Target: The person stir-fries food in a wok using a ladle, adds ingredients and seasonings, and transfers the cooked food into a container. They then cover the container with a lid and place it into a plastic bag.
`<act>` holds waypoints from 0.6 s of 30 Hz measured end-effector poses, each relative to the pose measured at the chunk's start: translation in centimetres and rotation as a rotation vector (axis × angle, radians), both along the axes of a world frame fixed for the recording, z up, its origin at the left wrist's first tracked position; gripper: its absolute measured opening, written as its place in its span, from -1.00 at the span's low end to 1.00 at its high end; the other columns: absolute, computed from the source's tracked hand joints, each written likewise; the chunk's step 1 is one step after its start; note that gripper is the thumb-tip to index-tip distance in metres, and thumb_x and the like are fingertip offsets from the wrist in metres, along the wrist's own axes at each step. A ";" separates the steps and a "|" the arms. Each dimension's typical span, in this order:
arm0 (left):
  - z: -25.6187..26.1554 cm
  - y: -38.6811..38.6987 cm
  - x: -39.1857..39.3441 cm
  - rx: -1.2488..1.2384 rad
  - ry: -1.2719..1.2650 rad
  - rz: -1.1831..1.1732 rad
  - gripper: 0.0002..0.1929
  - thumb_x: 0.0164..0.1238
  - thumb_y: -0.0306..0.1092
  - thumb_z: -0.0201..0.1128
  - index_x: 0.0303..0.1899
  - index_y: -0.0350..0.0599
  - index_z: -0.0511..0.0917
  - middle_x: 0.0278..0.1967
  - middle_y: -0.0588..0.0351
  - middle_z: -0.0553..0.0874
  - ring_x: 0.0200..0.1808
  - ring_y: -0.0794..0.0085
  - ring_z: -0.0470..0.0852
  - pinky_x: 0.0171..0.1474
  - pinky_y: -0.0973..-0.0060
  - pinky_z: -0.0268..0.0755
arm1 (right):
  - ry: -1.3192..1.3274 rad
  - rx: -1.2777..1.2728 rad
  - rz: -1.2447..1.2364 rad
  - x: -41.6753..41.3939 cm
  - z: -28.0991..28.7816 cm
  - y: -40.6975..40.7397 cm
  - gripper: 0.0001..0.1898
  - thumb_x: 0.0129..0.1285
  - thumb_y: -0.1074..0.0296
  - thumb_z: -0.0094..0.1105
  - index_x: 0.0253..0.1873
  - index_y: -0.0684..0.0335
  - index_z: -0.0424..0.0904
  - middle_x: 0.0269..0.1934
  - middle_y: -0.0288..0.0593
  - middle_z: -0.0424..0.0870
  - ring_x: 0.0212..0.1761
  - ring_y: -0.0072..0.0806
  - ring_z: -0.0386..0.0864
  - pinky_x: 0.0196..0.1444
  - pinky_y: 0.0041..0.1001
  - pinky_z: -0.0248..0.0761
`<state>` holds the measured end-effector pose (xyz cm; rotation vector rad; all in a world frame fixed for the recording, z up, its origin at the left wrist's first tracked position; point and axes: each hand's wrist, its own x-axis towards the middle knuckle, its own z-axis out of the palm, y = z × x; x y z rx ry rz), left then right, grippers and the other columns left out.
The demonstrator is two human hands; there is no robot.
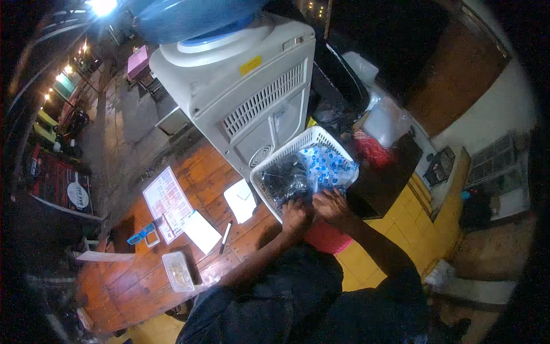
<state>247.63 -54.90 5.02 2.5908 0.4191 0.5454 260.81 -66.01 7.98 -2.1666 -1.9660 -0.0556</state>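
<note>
Both my hands are at the near rim of a white plastic basket [333, 135], side by side. My left hand [296, 216] bends over clear crinkled plastic [285, 176] in the basket's left half. Close beside it, my right hand [330, 204] touches the lower edge of a plastic packet with blue printed shapes [326, 165]. The fingertips of both hands are partly hidden, so what they pinch is unclear. Under the forearms shows a red surface [328, 238], partly covered.
Beyond the basket stands a white water dispenser [266, 94] with a blue bottle [197, 17]. On the wooden table [206, 167] lie a printed sheet [168, 202], white paper [202, 232], a marker [225, 237], a folded white sheet [240, 201] and a plastic tub [178, 271]. Right are plastic bags [384, 122].
</note>
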 end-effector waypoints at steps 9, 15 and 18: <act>0.5 -1.3 -0.4 -0.039 0.040 0.116 -0.80 0.01 -0.26 0.20 -0.29 0.00 0.64 -0.10 0.13 0.58 -0.06 0.19 0.43 -0.05 0.22 0.23 | 0.216 0.112 0.060 1.9 4.0 0.0 -0.84 0.12 0.28 0.05 -0.26 0.17 0.56 -0.13 -0.17 0.49 -0.01 -0.21 0.42 0.01 -0.15 0.26; 2.9 -1.5 -0.5 -0.131 0.129 0.051 -0.76 -0.10 -0.34 0.24 -0.28 0.03 0.63 -0.15 0.14 0.59 -0.03 0.17 0.42 0.01 0.19 0.20 | 0.254 0.042 0.098 2.6 2.3 -0.5 -0.91 0.07 0.37 0.09 -0.37 0.21 0.56 -0.15 -0.14 0.52 -0.04 -0.21 0.43 -0.01 -0.24 0.30; 2.4 -2.1 -0.4 0.094 0.036 0.048 -0.79 -0.05 -0.34 0.22 -0.28 0.03 0.63 -0.18 0.13 0.60 -0.03 0.17 0.40 0.11 0.06 0.10 | 0.195 -0.045 0.206 2.7 2.5 0.2 -0.92 0.08 0.40 0.06 -0.37 0.23 0.55 -0.18 -0.12 0.54 -0.09 -0.19 0.46 -0.07 -0.25 0.34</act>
